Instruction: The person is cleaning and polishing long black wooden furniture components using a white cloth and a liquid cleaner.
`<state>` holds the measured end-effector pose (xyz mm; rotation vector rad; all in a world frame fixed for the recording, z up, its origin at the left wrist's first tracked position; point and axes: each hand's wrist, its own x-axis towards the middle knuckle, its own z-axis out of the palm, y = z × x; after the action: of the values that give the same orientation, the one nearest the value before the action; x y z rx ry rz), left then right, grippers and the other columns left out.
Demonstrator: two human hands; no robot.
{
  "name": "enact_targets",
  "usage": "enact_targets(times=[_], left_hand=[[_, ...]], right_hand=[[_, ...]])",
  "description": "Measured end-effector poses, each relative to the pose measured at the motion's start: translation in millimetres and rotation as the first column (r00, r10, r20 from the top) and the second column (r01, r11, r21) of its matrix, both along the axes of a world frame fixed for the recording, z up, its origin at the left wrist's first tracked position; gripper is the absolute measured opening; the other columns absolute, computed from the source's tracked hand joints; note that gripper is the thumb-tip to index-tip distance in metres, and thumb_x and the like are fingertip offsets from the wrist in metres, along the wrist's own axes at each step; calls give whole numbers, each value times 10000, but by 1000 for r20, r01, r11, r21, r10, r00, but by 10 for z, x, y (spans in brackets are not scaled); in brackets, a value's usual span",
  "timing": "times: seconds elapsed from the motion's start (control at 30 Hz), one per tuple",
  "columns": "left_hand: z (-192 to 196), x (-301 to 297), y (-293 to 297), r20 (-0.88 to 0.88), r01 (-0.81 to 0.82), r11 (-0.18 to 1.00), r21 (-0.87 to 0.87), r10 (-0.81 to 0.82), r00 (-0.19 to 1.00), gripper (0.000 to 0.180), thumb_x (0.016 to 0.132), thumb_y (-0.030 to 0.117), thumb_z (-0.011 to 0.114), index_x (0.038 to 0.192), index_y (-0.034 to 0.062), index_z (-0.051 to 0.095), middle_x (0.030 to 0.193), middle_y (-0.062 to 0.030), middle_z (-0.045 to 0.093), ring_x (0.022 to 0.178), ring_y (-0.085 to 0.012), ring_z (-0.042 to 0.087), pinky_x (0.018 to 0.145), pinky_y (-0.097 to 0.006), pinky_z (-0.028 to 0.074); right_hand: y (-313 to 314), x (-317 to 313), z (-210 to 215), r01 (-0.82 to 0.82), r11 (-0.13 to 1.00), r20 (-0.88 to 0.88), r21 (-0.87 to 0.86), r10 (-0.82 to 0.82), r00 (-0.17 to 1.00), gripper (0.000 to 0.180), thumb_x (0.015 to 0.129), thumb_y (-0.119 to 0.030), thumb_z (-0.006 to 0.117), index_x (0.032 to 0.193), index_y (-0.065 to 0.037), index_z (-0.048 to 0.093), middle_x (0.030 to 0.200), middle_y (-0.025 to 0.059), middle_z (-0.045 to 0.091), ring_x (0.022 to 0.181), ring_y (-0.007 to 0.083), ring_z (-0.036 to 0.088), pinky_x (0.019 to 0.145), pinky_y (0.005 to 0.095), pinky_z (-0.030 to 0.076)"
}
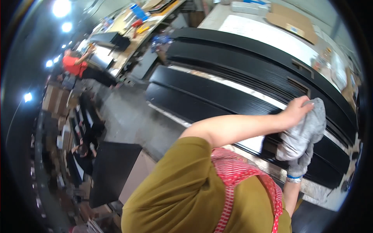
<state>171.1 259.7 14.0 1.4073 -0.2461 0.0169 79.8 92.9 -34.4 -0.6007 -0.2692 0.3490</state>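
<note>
My bare left hand [296,112] reaches across to the right, its fingers closed on the upper edge of a bunched light grey cloth [303,134]. Just below it, my right hand [300,163] is covered in grey fabric like a work glove, above a blue band at the wrist. Its fingers are hidden, and I cannot tell where the covering ends and the cloth begins. Both hands are over the right end of a long black wood-grain panel [206,95]. Beyond it lies another black panel [233,52] with rectangular cutouts near its right end.
A worktable [211,19] bears a white sheet [268,37], brown cardboard [291,23] and a clear bottle [323,56]. Further left, a person in a red top [75,64] stands by a cluttered bench [134,39]. Another person [83,149] is at lower left, near a large black board [112,171].
</note>
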Motion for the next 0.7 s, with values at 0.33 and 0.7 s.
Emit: enact_targets(times=[0.33,0.7], left_hand=[[285,1205,833,-42,9,890,455,12,999,236,991,282,543,941,73,640,870,6,656,799,-76,583,703,-230,435],[-253,3542,-345,-7,-91,799,594,118,993,1113,740,461,813,1521,103,105,1457,-231,350,1247,-378,465,880,-509,490]], right_hand=[[-789,273,76,449,872,-393,194,-350,850,501,965,-245,542,1354,57,457,1345,203,538,1254,325,515,1101,446,385],[-776,246,129,437,900,-502,14,-371,781,540,1020,-337,470,1393,48,405,1406,187,492,1252,278,532,1099,398,398]])
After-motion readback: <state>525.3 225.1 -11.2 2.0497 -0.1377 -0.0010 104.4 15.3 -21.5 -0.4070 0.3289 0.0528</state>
